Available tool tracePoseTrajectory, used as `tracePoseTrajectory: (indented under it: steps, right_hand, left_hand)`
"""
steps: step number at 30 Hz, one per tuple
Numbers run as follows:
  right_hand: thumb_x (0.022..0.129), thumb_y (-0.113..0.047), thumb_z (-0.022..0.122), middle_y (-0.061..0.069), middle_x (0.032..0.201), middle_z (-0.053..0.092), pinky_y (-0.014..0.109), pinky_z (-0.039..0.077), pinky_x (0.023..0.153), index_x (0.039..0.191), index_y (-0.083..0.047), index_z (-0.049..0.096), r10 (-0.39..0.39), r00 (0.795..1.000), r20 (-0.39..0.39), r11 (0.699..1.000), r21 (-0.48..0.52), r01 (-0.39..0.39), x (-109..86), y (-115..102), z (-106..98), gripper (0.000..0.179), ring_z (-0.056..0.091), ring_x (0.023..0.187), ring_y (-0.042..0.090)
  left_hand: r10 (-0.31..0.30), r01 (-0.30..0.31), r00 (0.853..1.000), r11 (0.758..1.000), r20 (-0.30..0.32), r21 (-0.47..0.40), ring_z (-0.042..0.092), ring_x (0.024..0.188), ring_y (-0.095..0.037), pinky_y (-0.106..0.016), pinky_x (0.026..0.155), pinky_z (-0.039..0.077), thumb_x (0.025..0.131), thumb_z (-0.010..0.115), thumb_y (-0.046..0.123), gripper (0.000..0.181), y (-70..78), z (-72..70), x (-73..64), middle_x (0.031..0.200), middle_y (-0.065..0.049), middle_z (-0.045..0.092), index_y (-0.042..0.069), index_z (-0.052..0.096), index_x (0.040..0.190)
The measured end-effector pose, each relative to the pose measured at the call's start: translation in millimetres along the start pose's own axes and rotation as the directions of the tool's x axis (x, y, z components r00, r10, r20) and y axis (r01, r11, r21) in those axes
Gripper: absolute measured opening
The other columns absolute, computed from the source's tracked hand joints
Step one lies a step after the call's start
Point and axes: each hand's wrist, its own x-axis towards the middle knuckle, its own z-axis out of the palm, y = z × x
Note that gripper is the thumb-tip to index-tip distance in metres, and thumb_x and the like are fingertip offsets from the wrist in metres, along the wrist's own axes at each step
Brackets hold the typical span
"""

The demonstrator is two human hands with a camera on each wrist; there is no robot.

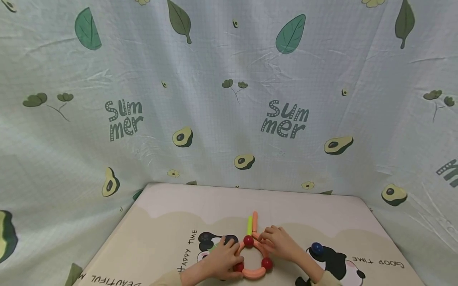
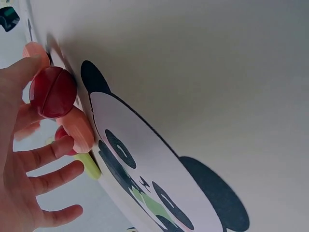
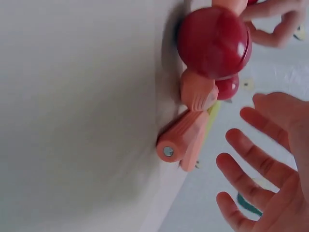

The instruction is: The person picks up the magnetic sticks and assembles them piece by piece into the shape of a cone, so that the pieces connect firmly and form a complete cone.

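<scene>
A ring of curved orange pieces (image 1: 254,273) joined by red balls lies on the mat between my hands. My left hand (image 1: 222,260) pinches the left red ball (image 2: 53,92) between thumb and index finger; its other fingers are spread. My right hand (image 3: 270,164) has its fingers loosely extended beside the ring's right side, holding nothing. Close to its fingertips is a short orange rod (image 3: 176,140) with a round metal end. From the top red ball (image 1: 248,241) a yellow-green rod (image 1: 249,225) points away from me, beside a straight orange rod (image 1: 255,221). Another red ball (image 1: 266,263) sits at lower right.
A dark blue ball (image 1: 317,248) lies to the right of my right hand. The mat (image 1: 161,222) has printed pandas and lettering. Behind it hangs a pale curtain (image 1: 214,119) with leaf and avocado prints.
</scene>
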Motion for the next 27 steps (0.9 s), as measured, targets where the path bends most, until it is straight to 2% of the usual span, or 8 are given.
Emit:
tracePoseTrajectory:
  steps: [4, 7, 11, 17, 23, 27]
  right_hand:
    - [0.084, -0.023, 0.06, -0.005, 0.087, 0.06, 0.025, 0.043, 0.065, 0.096, -0.016, 0.064, 0.074, 0.997, -0.024, 0.994, 0.08, -0.072, 10.4, 8, 4, 0.015, 0.053, 0.078, 0.01]
    - [0.084, -0.02, 0.059, -0.001, 0.089, 0.06, 0.024, 0.044, 0.065, 0.1, -0.01, 0.063, 0.116, 0.993, -0.016, 0.977, 0.18, -0.112, 19.6, 14, 5, 0.019, 0.054, 0.078, 0.012]
    - [0.084, -0.015, 0.059, 0.004, 0.092, 0.061, 0.023, 0.044, 0.065, 0.103, -0.004, 0.061, 0.12, 0.993, -0.018, 0.945, 0.307, -0.109, 30.9, 22, 8, 0.022, 0.055, 0.078, 0.014]
    - [0.086, -0.014, 0.057, 0.012, 0.098, 0.063, 0.022, 0.046, 0.065, 0.104, 0.0, 0.06, 0.124, 0.992, -0.029, 0.91, 0.401, -0.101, 44.4, 29, 13, 0.023, 0.058, 0.079, 0.021]
    - [0.087, -0.018, 0.056, 0.014, 0.102, 0.063, 0.022, 0.046, 0.069, 0.106, 0.0, 0.06, 0.19, 0.982, -0.017, 0.849, 0.506, -0.155, 58.7, 35, 17, 0.027, 0.059, 0.086, 0.025]
    - [0.088, -0.018, 0.055, 0.02, 0.106, 0.061, 0.028, 0.049, 0.069, 0.109, 0.004, 0.058, 0.227, 0.973, 0.024, 0.761, 0.619, -0.193, 66.8, 38, 19, 0.03, 0.06, 0.089, 0.028]
  left_hand:
    - [-0.004, 0.004, 1.0, 1.0, 0.008, 0.004, 0.045, 0.091, -0.014, -0.05, 0.081, 0.043, 0.086, 0.036, 0.061, 0.037, -0.9, -1.8, -0.9, 0.099, 0.004, 0.053, 0.033, 0.059, 0.095]
    - [0.0, 0.0, 1.0, 1.0, 0.001, 0.014, 0.045, 0.09, -0.014, -0.05, 0.08, 0.044, 0.086, 0.036, 0.06, 0.037, -1.2, -3.3, -1.5, 0.096, 0.004, 0.052, 0.032, 0.059, 0.095]
    - [0.003, -0.003, 1.0, 1.0, -0.002, 0.018, 0.046, 0.09, -0.014, -0.051, 0.08, 0.044, 0.087, 0.037, 0.058, 0.035, -1.3, -3.2, -1.8, 0.096, 0.004, 0.052, 0.032, 0.059, 0.094]
    - [0.006, -0.006, 1.0, 1.0, -0.003, 0.02, 0.046, 0.089, -0.014, -0.049, 0.08, 0.044, 0.087, 0.039, 0.057, 0.033, 0.3, -3.1, -2.3, 0.097, 0.004, 0.053, 0.032, 0.059, 0.093]
    - [0.003, -0.004, 1.0, 1.0, 0.009, 0.026, 0.045, 0.088, -0.013, -0.046, 0.078, 0.045, 0.087, 0.039, 0.057, 0.032, 1.8, -3.1, -3.7, 0.094, 0.005, 0.051, 0.032, 0.059, 0.093]
    - [-0.006, 0.005, 1.0, 1.0, 0.022, 0.026, 0.044, 0.088, -0.012, -0.043, 0.078, 0.045, 0.087, 0.039, 0.057, 0.033, 1.9, -2.4, -4.0, 0.094, 0.005, 0.05, 0.033, 0.059, 0.095]
